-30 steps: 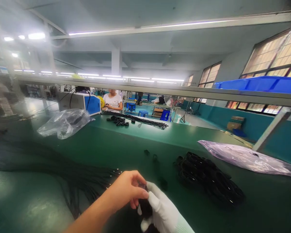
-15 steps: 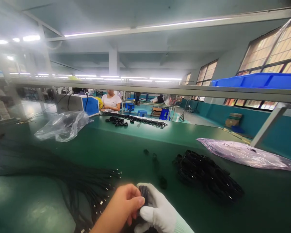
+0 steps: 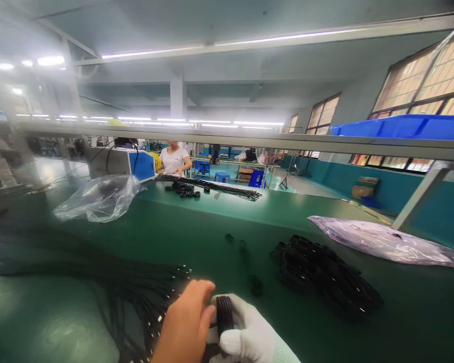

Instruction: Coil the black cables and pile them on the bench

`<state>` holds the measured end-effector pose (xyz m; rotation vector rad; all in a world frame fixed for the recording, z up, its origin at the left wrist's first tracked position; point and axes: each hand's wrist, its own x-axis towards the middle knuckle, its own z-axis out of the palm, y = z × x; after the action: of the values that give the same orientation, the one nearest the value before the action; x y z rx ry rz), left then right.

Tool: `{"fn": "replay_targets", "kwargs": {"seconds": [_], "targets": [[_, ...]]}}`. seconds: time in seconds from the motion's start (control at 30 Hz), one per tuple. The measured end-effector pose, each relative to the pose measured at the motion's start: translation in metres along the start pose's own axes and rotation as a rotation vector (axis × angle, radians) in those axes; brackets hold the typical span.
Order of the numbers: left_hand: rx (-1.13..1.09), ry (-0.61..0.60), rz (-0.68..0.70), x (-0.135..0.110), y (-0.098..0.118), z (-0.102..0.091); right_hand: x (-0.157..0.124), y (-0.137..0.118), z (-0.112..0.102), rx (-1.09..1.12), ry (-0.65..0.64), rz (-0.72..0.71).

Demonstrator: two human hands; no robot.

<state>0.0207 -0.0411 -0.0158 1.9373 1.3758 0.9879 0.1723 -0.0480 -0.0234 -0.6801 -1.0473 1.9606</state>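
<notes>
At the bottom edge my bare left hand (image 3: 187, 322) and my white-gloved right hand (image 3: 249, 333) meet over a small coil of black cable (image 3: 224, 315). The gloved fingers wrap round the coil and the bare fingers press on its left side. A loose spread of black cables with metal tips (image 3: 128, 282) lies on the green table just left of my hands. A heap of coiled black cables (image 3: 325, 277) rests to the right.
A clear plastic bag (image 3: 98, 197) lies far left, a purple-tinted bag (image 3: 382, 239) far right. A few small black rings (image 3: 245, 252) dot the green table (image 3: 196, 227). Across it a seated person (image 3: 174, 159) works by a blue-fronted machine (image 3: 130, 164). A metal shelf rail (image 3: 249, 141) carries a blue bin (image 3: 404, 126).
My hands have sunk toward the bottom edge. The bare fingers went from pinching the coil's top to pressing on its side, and the coil shows more fully above the glove.
</notes>
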Motion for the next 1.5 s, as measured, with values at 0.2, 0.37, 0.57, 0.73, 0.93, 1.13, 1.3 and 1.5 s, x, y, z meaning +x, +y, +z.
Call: {"fn": "replay_targets", "kwargs": {"seconds": [0.2, 0.37, 0.57, 0.73, 0.93, 1.13, 1.3, 1.5], "targets": [[0.085, 0.152, 0.365, 0.002, -0.02, 0.013, 0.003, -0.004, 0.002, -0.085, -0.085, -0.07], [-0.083, 0.043, 0.156, 0.012, -0.018, 0.004, -0.004, 0.0, -0.003, 0.107, -0.084, 0.009], [-0.363, -0.268, -0.319, 0.006, -0.015, 0.001, 0.0, -0.002, -0.002, -0.05, 0.135, 0.032], [-0.45, -0.369, -0.283, 0.004, -0.013, 0.006, 0.001, -0.007, 0.003, -0.155, 0.061, 0.039], [-0.249, -0.289, -0.217, 0.006, -0.009, -0.004, -0.003, 0.0, -0.005, 0.031, -0.062, 0.045], [0.161, 0.17, 0.367, 0.003, -0.024, 0.013, 0.007, 0.004, -0.011, -0.147, 0.003, -0.041], [0.053, 0.012, 0.249, 0.019, -0.008, 0.005, 0.001, 0.002, -0.016, 0.095, -0.131, 0.057], [-0.165, -0.024, 0.02, 0.037, 0.0, -0.027, -0.014, 0.0, -0.029, 0.246, -0.271, -0.03]]}}
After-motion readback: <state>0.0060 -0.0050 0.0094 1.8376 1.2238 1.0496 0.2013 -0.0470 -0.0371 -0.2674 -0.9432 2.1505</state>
